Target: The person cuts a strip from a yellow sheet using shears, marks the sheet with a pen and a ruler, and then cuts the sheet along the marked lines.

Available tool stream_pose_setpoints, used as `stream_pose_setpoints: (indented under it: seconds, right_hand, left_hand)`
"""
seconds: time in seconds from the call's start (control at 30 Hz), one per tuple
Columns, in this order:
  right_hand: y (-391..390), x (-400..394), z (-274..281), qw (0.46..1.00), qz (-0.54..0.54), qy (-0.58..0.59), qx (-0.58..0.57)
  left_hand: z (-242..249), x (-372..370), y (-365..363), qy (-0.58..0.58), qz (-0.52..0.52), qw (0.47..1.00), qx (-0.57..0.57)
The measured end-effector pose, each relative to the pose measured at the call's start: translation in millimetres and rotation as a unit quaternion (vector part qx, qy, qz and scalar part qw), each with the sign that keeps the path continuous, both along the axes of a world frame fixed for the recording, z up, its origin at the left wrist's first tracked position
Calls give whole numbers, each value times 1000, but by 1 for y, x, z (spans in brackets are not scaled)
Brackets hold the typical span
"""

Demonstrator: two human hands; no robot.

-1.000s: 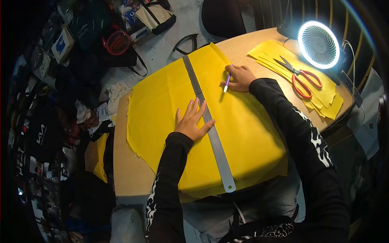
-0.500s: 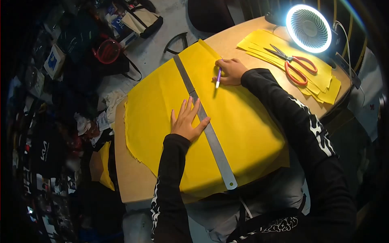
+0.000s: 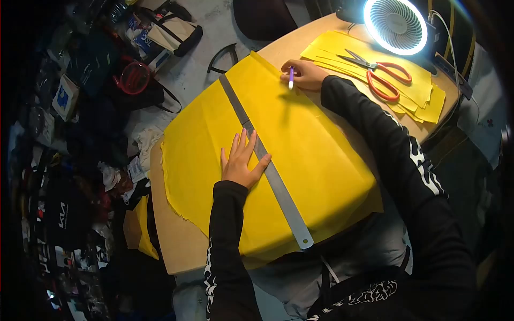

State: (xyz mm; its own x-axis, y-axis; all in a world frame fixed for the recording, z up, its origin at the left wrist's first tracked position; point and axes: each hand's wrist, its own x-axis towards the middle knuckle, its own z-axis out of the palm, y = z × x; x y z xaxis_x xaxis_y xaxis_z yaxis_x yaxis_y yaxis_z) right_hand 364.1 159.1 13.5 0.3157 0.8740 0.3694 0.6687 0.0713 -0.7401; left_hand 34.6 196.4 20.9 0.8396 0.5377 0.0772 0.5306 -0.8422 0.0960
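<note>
A large yellow sheet (image 3: 203, 144), fabric or paper, covers most of the wooden table and hangs over its near edge. Across it lies a long metal ruler (image 3: 284, 195), slanting from upper left to lower right. My left hand (image 3: 243, 163) rests with spread fingers on the sheet, its fingertips and thumb on the ruler around the middle. Above the sheet's upper right edge, my right hand (image 3: 306, 75) grips a purple pen (image 3: 291, 78) with a white end pointing down. The pen looks raised, with a shadow on the sheet below it.
Red-handled scissors (image 3: 383, 80) lie on stacked yellow pieces (image 3: 428, 101) at the table's upper right. Behind them stands a lit ring light with a fan (image 3: 396, 25). The wooden table's edge (image 3: 171, 235) shows at left. Bags and clutter fill the floor beyond.
My right hand with the pen has moved up, toward the sheet's far edge. My left hand stays on the ruler. The whole view has shifted slightly.
</note>
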Motion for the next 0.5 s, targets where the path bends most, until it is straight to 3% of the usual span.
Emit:
stream_pose_setpoints:
  seconds: [0.17,0.5]
  right_hand:
    - [9,11,-9,998,6,59,31]
    - [5,7,-7,999,-5,46,9]
  left_hand:
    - [1,0,-2,-1,5,1000,-5]
    - [0,0,-1,-9,5,1000,-1]
